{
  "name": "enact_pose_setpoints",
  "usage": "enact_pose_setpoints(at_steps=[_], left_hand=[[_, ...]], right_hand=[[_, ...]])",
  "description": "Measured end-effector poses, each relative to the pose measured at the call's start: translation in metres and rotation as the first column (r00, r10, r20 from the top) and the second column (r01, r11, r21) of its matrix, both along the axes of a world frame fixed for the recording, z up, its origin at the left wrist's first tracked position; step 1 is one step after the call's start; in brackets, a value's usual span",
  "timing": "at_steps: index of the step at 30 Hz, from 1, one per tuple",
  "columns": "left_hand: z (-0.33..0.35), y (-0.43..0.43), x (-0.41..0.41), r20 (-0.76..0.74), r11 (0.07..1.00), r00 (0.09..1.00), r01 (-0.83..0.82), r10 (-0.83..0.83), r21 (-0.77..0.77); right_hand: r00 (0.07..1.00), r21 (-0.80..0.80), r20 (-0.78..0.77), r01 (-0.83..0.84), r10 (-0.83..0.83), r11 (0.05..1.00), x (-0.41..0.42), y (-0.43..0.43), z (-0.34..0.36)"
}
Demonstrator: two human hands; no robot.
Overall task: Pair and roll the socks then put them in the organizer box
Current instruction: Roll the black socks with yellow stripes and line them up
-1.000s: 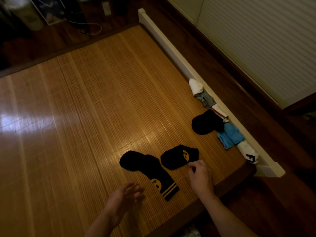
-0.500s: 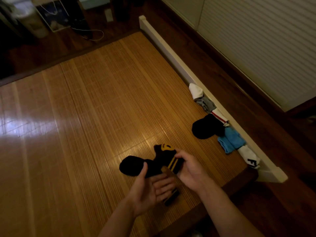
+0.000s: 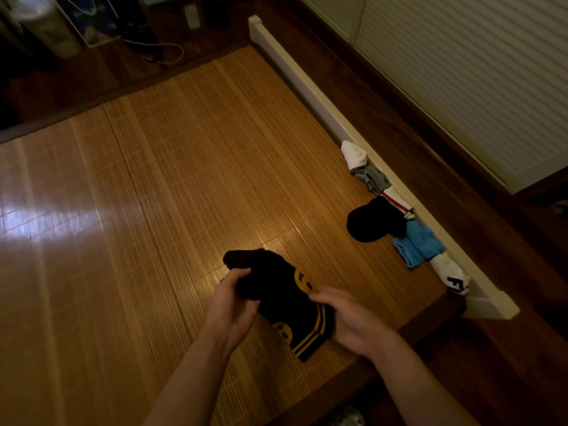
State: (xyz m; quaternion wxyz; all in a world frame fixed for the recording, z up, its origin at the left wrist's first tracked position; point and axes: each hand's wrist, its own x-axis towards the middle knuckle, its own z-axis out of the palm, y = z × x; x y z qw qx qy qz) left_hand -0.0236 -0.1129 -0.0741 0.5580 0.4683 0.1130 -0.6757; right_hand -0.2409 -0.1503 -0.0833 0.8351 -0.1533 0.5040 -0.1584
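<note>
Where both hands meet, bamboo mat (image 3: 184, 179) spreads underneath | white rail (image 3: 307, 84) along its right edge | black yellow-striped socks (image 3: 285, 299), stacked, near mat's front edge | left hand (image 3: 233, 305) fingers curled round toe end | right hand (image 3: 353, 318) fingers curled on cuff end | by rail: black sock (image 3: 372, 221), blue socks (image 3: 418, 244), lettered white sock (image 3: 451, 276), plain white sock (image 3: 355, 153), grey sock (image 3: 372, 178).

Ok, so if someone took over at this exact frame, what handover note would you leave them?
Left hand grips the toe end of the black-and-yellow socks; right hand holds their cuff end.
Both socks are stacked, low over the bamboo mat.
Done: this pair matched.
Left: roll it, box it; the organizer box is out of view.
More socks lie along the white rail: black sock, blue sock, lettered white sock.
</note>
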Motion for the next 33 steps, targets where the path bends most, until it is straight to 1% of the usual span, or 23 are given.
enact_pose_setpoints(at_steps=[2,3,5,7,9,11,12,15,17,19,20,21,22,23,24,25,26,27,28,29,30,31,33], left_hand=[[0.004,-0.001,0.005,-0.002,1.0,1.0,0.01,-0.01,-0.023],[0.005,-0.002,0.009,-0.003,1.0,1.0,-0.009,0.009,-0.021],[0.006,-0.004,0.017,0.029,0.999,0.999,-0.045,0.045,0.017],[0.002,-0.006,0.023,0.128,0.993,0.992,-0.022,0.007,0.116],[-0.002,-0.006,0.024,0.139,0.973,0.986,0.056,-0.088,0.223],[0.0,-0.002,0.019,0.075,0.948,0.983,0.139,-0.167,0.286],[0.001,0.001,0.016,0.033,0.944,0.981,0.172,-0.189,0.28],[0.004,0.013,0.008,-0.057,0.953,0.975,0.222,-0.215,0.205],[0.004,0.018,0.007,-0.09,0.965,0.974,0.22,-0.209,0.144],[0.005,0.017,0.008,-0.076,0.972,0.975,0.214,-0.207,0.102],[0.004,0.016,0.008,-0.049,0.973,0.978,0.206,-0.201,0.105],[0.002,0.015,0.007,-0.023,0.972,0.982,0.191,-0.19,0.134],[-0.001,0.015,0.005,-0.002,0.969,0.984,0.174,-0.177,0.173],[-0.003,0.015,0.004,0.026,0.966,0.985,0.164,-0.172,0.199],[-0.005,0.015,0.004,0.055,0.966,0.984,0.152,-0.167,0.208],[-0.006,0.015,0.005,0.077,0.971,0.986,0.133,-0.151,0.2],[-0.006,0.014,0.005,0.081,0.978,0.989,0.111,-0.127,0.175],[-0.006,0.013,0.005,0.07,0.986,0.992,0.091,-0.101,0.14],[-0.006,0.012,0.004,0.066,0.991,0.994,0.084,-0.091,0.103],[-0.006,0.01,0.003,0.077,0.994,0.992,0.093,-0.098,0.066],[-0.006,0.008,0.002,0.101,0.994,0.989,0.105,-0.108,0.037],[-0.006,0.006,0.0,0.125,0.994,0.986,0.107,-0.108,0.015],[-0.007,0.003,0.001,0.13,0.997,0.989,0.074,-0.071,-0.02]], right_hand=[[0.993,-0.052,-0.04,-0.111,0.109,0.993,0.004,0.0,0.007],[0.992,-0.094,-0.088,-0.094,0.086,0.991,0.006,-0.002,0.011],[0.974,-0.235,-0.221,-0.009,-0.045,0.972,0.01,-0.01,0.023],[0.916,-0.447,-0.376,-0.043,-0.144,0.893,0.016,-0.022,0.036],[0.841,-0.635,-0.496,-0.182,-0.215,0.751,0.03,-0.031,0.046],[0.805,-0.757,-0.544,-0.347,-0.238,0.554,0.048,-0.035,0.056],[0.79,-0.783,-0.57,-0.44,-0.225,0.44,0.057,-0.036,0.06],[0.721,-0.733,-0.68,-0.675,-0.135,0.086,0.076,-0.028,0.063],[0.659,-0.651,-0.748,-0.751,-0.079,-0.11,0.082,-0.015,0.057],[0.627,-0.615,-0.778,-0.755,0.023,-0.225,0.082,0.001,0.047],[0.604,-0.603,-0.793,-0.757,0.083,-0.254,0.081,0.009,0.041],[0.59,-0.604,-0.796,-0.755,0.137,-0.256,0.077,0.017,0.034],[0.601,-0.63,-0.776,-0.749,0.191,-0.204,0.074,0.025,0.028],[0.64,-0.668,-0.734,-0.741,0.228,-0.071,0.071,0.033,0.022],[0.704,-0.691,-0.677,-0.708,0.213,0.147,0.07,0.04,0.019],[0.767,-0.668,-0.629,-0.618,0.129,0.414,0.069,0.045,0.019],[0.806,-0.58,-0.59,-0.456,0.038,0.675,0.07,0.046,0.021],[0.858,-0.424,-0.513,-0.246,-0.007,0.872,0.071,0.044,0.022],[0.925,-0.23,-0.378,-0.05,-0.041,0.972,0.071,0.041,0.02],[0.965,-0.052,-0.247,0.071,-0.082,0.996,0.07,0.038,0.017],[0.975,0.023,-0.185,0.126,-0.119,0.992,0.068,0.035,0.015],[0.976,-0.003,-0.175,0.129,-0.127,0.992,0.066,0.031,0.012],[0.958,-0.151,-0.268,0.06,-0.1,0.987,0.064,0.026,0.007]])
